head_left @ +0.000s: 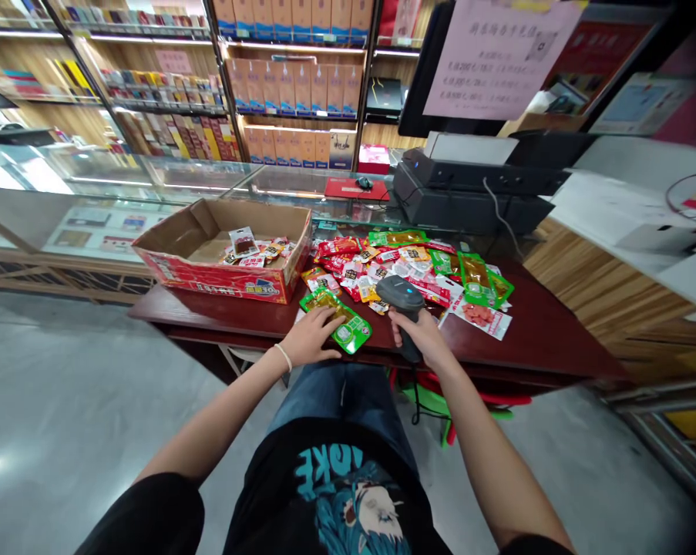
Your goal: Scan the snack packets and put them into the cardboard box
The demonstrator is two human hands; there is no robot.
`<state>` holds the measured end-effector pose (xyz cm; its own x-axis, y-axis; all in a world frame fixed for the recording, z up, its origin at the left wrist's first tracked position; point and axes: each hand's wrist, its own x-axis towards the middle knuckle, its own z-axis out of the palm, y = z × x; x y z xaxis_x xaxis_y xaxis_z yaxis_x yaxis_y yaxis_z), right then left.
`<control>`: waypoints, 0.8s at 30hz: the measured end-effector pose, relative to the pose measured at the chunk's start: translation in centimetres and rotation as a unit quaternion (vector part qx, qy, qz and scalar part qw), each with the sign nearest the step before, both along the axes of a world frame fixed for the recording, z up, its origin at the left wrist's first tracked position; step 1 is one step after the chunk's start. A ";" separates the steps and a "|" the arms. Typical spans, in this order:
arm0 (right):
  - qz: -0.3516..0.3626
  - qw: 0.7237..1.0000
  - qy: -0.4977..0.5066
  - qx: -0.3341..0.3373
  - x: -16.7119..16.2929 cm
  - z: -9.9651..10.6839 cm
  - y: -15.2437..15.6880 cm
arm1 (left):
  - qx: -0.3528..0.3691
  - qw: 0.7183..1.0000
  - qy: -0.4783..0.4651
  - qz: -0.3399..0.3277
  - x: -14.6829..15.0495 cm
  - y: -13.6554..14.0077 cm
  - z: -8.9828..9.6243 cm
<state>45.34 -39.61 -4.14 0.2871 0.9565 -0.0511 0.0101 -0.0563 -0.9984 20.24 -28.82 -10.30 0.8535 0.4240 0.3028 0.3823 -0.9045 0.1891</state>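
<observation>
My left hand (311,337) lies palm down with its fingers spread over a green snack packet (352,330) at the table's near edge. The thumb sits apart from the fingers, beside the packet. In my right hand (425,337) is a black barcode scanner (401,293), gripped by its handle, with its head above the packets and its cable hanging below. Beyond both hands spreads a pile of snack packets (376,266), mostly red, white and green. A white packet with a reddish picture (482,317) lies right of the scanner.
A red cardboard box (226,287) with several small packets inside stands at the table's left. Behind the pile are a black cash drawer (469,204) and a monitor bearing a pink paper (498,58). A glass counter (209,181) runs along the back. A green and red stool (440,408) is below.
</observation>
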 end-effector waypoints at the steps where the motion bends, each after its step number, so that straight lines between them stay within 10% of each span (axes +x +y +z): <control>1: -0.001 1.000 -0.002 0.000 0.1 0.1 0.0 | 0.001 1.000 -0.003 -0.001 0.2 -0.4 0.1; 8: -0.027 0.999 0.019 0.009 2.0 0.5 0.1 | -0.185 0.970 -0.159 0.009 1.7 -0.6 1.8; 12: -0.049 0.998 0.018 0.035 3.6 0.3 0.8 | -0.345 0.809 -0.443 0.174 4.0 2.4 3.4; 16: -0.071 0.996 0.009 0.060 4.6 0.1 1.7 | -0.507 0.655 -0.539 0.156 6.9 4.8 4.3; 24: -0.071 0.995 -0.048 0.049 5.4 0.7 2.5 | -0.594 0.511 -0.611 0.112 10.5 6.8 5.3</control>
<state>50.70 -37.09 -3.45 0.4191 0.9049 0.0739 0.1037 0.0331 -0.9941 30.75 -21.98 -4.98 0.2244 0.9739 -0.0330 -0.6086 0.1665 0.7758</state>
